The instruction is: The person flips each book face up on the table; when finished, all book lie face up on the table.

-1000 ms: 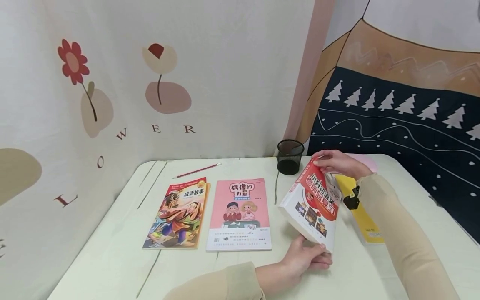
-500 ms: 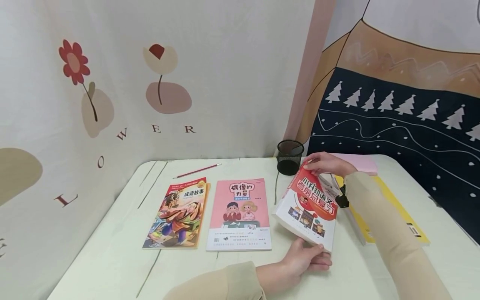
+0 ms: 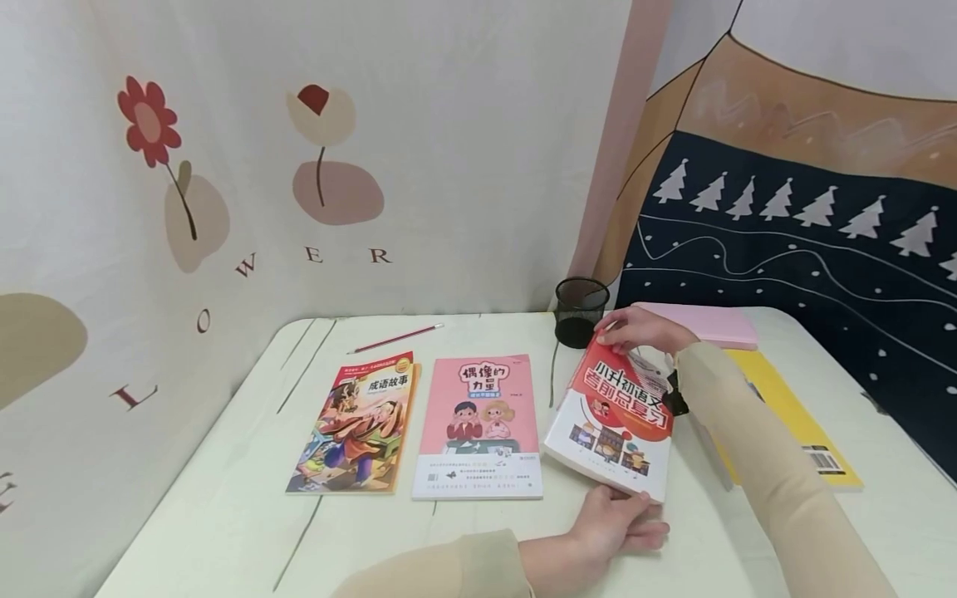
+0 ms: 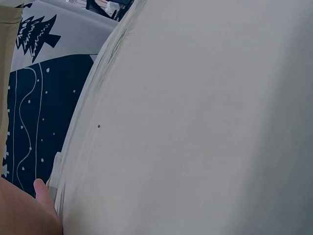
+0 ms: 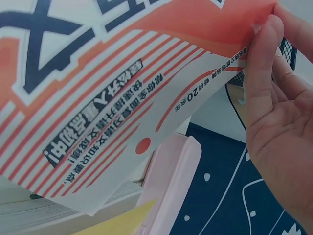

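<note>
In the head view the red-and-white book (image 3: pixel 609 432) is just in front of the black mesh cup (image 3: pixel 577 325), the right hand (image 3: pixel 647 329) pinching its top, the left hand (image 3: pixel 602 531) its lower corner; the left wrist view hides that hold; the right wrist view shows thumb and fingers clamped on the book.

The table (image 3: pixel 239 465) (pale) carries books (image 3: pixel 478 428), pencil (image 3: pixel 396 339) and mesh cup (image 3: pixel 578 330).
</note>
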